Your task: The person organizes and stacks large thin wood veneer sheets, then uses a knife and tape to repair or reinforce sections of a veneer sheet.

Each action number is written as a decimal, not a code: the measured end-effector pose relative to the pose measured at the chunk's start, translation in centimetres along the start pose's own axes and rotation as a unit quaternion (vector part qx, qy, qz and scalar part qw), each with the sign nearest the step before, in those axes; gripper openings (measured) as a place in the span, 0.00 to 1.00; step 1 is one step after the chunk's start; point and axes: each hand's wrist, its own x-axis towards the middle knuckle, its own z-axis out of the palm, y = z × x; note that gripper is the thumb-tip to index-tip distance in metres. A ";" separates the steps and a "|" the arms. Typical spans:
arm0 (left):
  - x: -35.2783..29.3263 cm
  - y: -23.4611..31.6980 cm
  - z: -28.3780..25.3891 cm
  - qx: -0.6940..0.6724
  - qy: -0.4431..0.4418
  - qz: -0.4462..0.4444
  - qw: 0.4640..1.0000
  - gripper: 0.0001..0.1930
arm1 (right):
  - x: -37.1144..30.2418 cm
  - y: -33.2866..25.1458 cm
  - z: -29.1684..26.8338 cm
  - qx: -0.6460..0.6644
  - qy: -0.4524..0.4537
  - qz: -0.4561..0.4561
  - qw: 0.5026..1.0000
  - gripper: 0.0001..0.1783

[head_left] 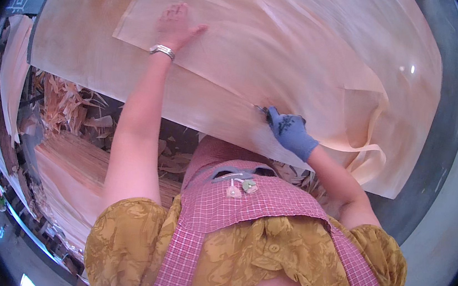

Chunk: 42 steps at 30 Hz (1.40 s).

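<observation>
A thin, pale wood veneer sheet lies over a larger veneer sheet on the table. My left hand, bare with a silver band at the wrist, rests flat on the upper sheet near its left end, fingers stretched out. My right hand, in a blue glove with dark patches, is closed around a small knife, mostly hidden by the fingers. Its tip touches the veneer by the upper sheet's near edge. Right of the glove, a narrow veneer strip curls up loosely.
The dark table edge curves along the right. Below the near edge, at left, lie shredded veneer scraps and a stack of veneer. My checked apron is close to the table's near side.
</observation>
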 end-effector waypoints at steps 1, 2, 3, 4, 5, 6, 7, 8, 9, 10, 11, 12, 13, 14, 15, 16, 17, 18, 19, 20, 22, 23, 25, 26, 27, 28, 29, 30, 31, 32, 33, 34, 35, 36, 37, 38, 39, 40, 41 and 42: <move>0.2 0.4 -0.6 0.011 -0.011 0.001 1.000 0.49 | -1.4 1.6 0.3 -0.009 -0.002 0.001 1.000 0.11; 0.3 0.6 -0.9 0.021 -0.022 0.001 1.000 0.48 | -2.6 3.0 0.4 -0.019 -0.003 -0.001 1.000 0.10; 0.3 0.8 -1.3 0.026 -0.022 0.002 0.999 0.48 | -3.7 4.5 0.6 -0.030 -0.005 -0.003 1.000 0.10; 0.3 0.9 -1.5 0.029 -0.021 0.003 0.999 0.48 | -5.0 6.3 1.5 -0.012 -0.009 -0.012 1.000 0.11; 0.3 1.1 -1.8 0.032 -0.019 0.004 0.999 0.47 | -6.3 7.9 2.1 -0.018 -0.006 -0.015 1.000 0.11; 0.3 1.3 -1.9 0.026 -0.024 -0.006 0.999 0.47 | -7.7 9.5 2.6 -0.025 -0.003 -0.017 1.000 0.11; 0.3 1.4 -2.0 0.021 -0.029 -0.018 0.999 0.47 | -9.2 11.2 3.2 -0.033 0.000 -0.022 0.999 0.11; 0.3 1.5 -2.2 0.016 -0.033 -0.030 0.999 0.47 | -10.8 12.9 3.9 -0.043 0.017 -0.031 0.998 0.11; 0.2 1.6 -2.3 0.016 -0.052 -0.035 0.998 0.47 | -12.6 14.6 4.4 -0.056 0.033 -0.039 0.997 0.11; 0.4 1.8 -2.5 0.015 -0.071 -0.037 0.997 0.47 | -14.5 16.4 5.2 -0.041 0.027 -0.019 0.999 0.11; 0.6 1.8 -2.8 0.015 -0.088 -0.041 0.995 0.48 | -16.2 18.1 5.5 -0.028 0.020 0.000 0.999 0.11; 0.3 1.6 -2.7 0.035 -0.075 -0.030 0.996 0.48 | -17.6 19.7 4.4 -0.078 -0.012 -0.018 0.997 0.11; -0.1 1.4 -2.2 0.055 -0.060 -0.023 0.996 0.48 | -18.1 20.5 3.0 -0.131 -0.043 -0.036 0.990 0.12; -0.2 0.9 -1.8 0.077 -0.042 -0.020 0.996 0.48 | -17.6 20.5 1.9 -0.148 -0.016 -0.032 0.988 0.12; 0.0 0.7 -1.1 0.054 -0.012 -0.019 0.998 0.49 | -16.8 20.4 0.9 -0.165 0.012 -0.029 0.986 0.12; -0.2 0.6 -0.2 0.033 0.013 -0.017 0.999 0.50 | -15.4 20.3 -0.3 -0.178 0.038 -0.027 0.983 0.13; -0.7 0.4 0.1 0.014 0.032 -0.012 0.999 0.51 | -11.4 18.1 -3.1 -0.113 0.071 -0.035 0.990 0.13; -1.0 0.9 -0.8 0.013 0.024 -0.015 1.000 0.53 | -6.1 14.8 -5.4 -0.040 0.107 -0.035 0.993 0.14; -1.0 1.5 -1.7 0.003 0.018 -0.019 1.000 0.55 | -0.5 12.7 -6.9 0.012 0.164 -0.062 0.984 0.14; -0.8 1.4 -2.5 -0.006 0.015 -0.031 0.999 0.57 | 5.2 8.9 -10.4 0.014 0.189 -0.088 0.978 0.12; -0.5 1.2 -1.8 -0.036 0.088 -0.014 0.995 0.60 | 15.9 4.7 -13.7 -0.018 0.225 -0.154 0.962 0.12; -0.4 0.9 -1.4 -0.049 0.120 -0.005 0.992 0.63 | 19.8 1.5 -16.0 -0.011 0.182 -0.147 0.972 0.11; 0.5 1.8 -2.7 -0.049 0.111 0.013 0.992 0.63 | 25.8 -1.5 -17.5 -0.090 0.151 -0.178 0.968 0.11; 0.8 2.4 -3.3 -0.052 0.104 0.024 0.993 0.64 | 28.1 -2.2 -17.8 -0.099 0.131 -0.214 0.963 0.12; 1.1 2.6 -3.5 -0.061 0.050 0.027 0.997 0.63 | 30.0 -2.9 -17.9 -0.109 0.110 -0.252 0.955 0.12; 1.6 2.8 -3.3 -0.071 -0.005 0.029 0.997 0.62 | 31.4 -3.4 -17.7 -0.170 0.082 -0.245 0.951 0.12; 2.0 3.1 -3.0 -0.084 -0.061 0.031 0.994 0.61 | 32.2 -3.6 -17.4 -0.232 0.051 -0.236 0.942 0.12; 2.4 2.5 -2.5 -0.137 -0.085 0.033 0.986 0.59 | 32.6 -3.3 -17.2 -0.292 0.021 -0.225 0.929 0.12; 2.6 2.1 -1.9 -0.113 -0.088 0.033 0.989 0.57 | 32.4 -2.1 -17.2 -0.246 0.030 -0.243 0.938 0.12; 2.6 1.9 -1.8 -0.088 -0.092 0.037 0.991 0.56 | 31.6 -0.1 -17.7 -0.199 0.040 -0.257 0.945 0.12; 2.4 2.0 -1.6 -0.063 -0.096 0.042 0.992 0.55 | 30.2 2.1 -18.0 -0.150 0.050 -0.268 0.950 0.12; 1.6 2.8 -2.8 -0.087 -0.073 0.033 0.993 0.50 | 27.9 5.4 -17.6 -0.129 0.061 -0.226 0.964 0.12; 1.8 3.1 -2.7 -0.082 -0.082 0.034 0.993 0.49 | 25.2 8.2 -17.3 -0.111 0.065 -0.183 0.975 0.12; 2.1 3.2 -2.6 -0.074 -0.091 0.035 0.992 0.47 | 22.5 10.8 -16.9 -0.091 0.071 -0.140 0.983 0.12; 2.5 4.0 -2.6 -0.067 -0.100 0.040 0.992 0.45 | 19.9 13.8 -15.8 -0.084 0.069 -0.097 0.989 0.12; 2.9 5.2 -2.9 -0.036 -0.111 0.022 0.993 0.45 | 17.7 16.4 -14.4 -0.074 0.068 -0.054 0.993 0.13; 3.3 6.7 -3.5 -0.003 -0.121 0.002 0.993 0.44 | 15.9 18.1 -13.2 -0.067 0.079 -0.036 0.994 0.13; 3.6 8.3 -4.0 0.031 -0.128 -0.018 0.991 0.44 | 14.3 19.6 -12.1 -0.060 0.092 -0.017 0.994 0.13; 3.0 11.0 -2.6 -0.019 -0.060 0.058 0.996 0.43 | 13.2 20.5 -11.6 -0.054 0.104 -0.003 0.993 0.13; 1.8 14.9 0.4 -0.070 0.006 0.134 0.988 0.42 | 13.1 20.2 -12.0 -0.084 0.072 0.024 0.994 0.13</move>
